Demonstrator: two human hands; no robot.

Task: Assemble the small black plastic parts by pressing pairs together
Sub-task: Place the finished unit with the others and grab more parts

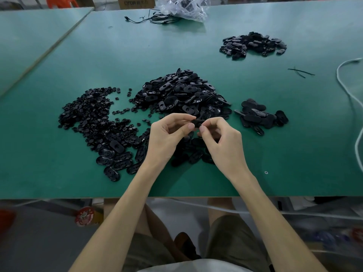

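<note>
- Both hands closed in a pinch on one small black oval part [196,122]: left hand [169,134] takes its left end between thumb and forefinger, right hand [220,138] takes its right end the same way. Remaining fingers are loosely curled and hold nothing.
- Location of held part: centre of frame, lifted clear of the green table [78,55], just in front of the near edge of the central heap of oval parts [180,93].
- Whether a second, smaller piece is already seated in the held part: cannot tell; thumbs cover the joint.
- Stock, left of centre: spread of small round parts [88,114], some oval parts lying at its near edge.
- Stock, right of centre: small cluster of oval pieces [259,116]; a further heap [253,45] at upper right. Which are finished: cannot tell.
- Risk 1: pieces pressed out of line, judged likely if the thumbs push before the mating features are aligned; the result would be a half-seated pair or a bent tab.
- Risk 2: part springs from the fingertip pinch, since only its ends are held; it would drop into the heap below and be lost among identical pieces.
- Risk 3: forearms low over the table may sweep loose parts off the near edge.
- Sundries, top of frame: clear plastic bag [182,6], black cable [149,18]; white cable [349,95] at right edge.
</note>
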